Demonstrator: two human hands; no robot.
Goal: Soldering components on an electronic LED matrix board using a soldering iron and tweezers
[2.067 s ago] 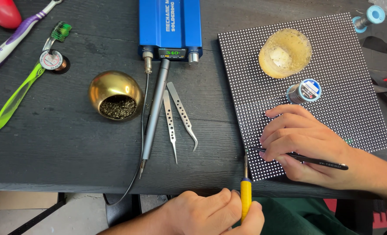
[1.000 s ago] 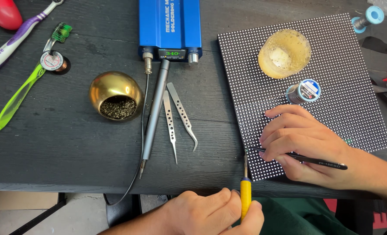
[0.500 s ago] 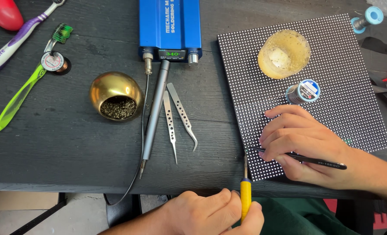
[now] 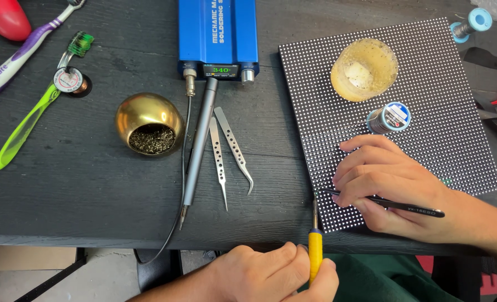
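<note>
My left hand (image 4: 271, 277) sits at the table's front edge, closed around a yellow-handled soldering iron (image 4: 315, 246). Its thin tip points up to the near-left corner of a black dotted LED panel (image 4: 455, 72). My right hand (image 4: 388, 182) rests on the panel's near edge and pinches black tweezers (image 4: 394, 204), their points aimed left toward the iron tip. A small spool of solder wire (image 4: 390, 117) lies on the panel just beyond my right fingers, with a yellowish flux dish (image 4: 365, 69) farther back.
A blue soldering station (image 4: 218, 36) stands at the back centre, its grey iron (image 4: 199, 140) lying in front. Two steel tweezers (image 4: 226, 151) and a brass tip-cleaner ball (image 4: 149, 124) sit left of the panel. Toothbrushes (image 4: 33, 120) lie far left.
</note>
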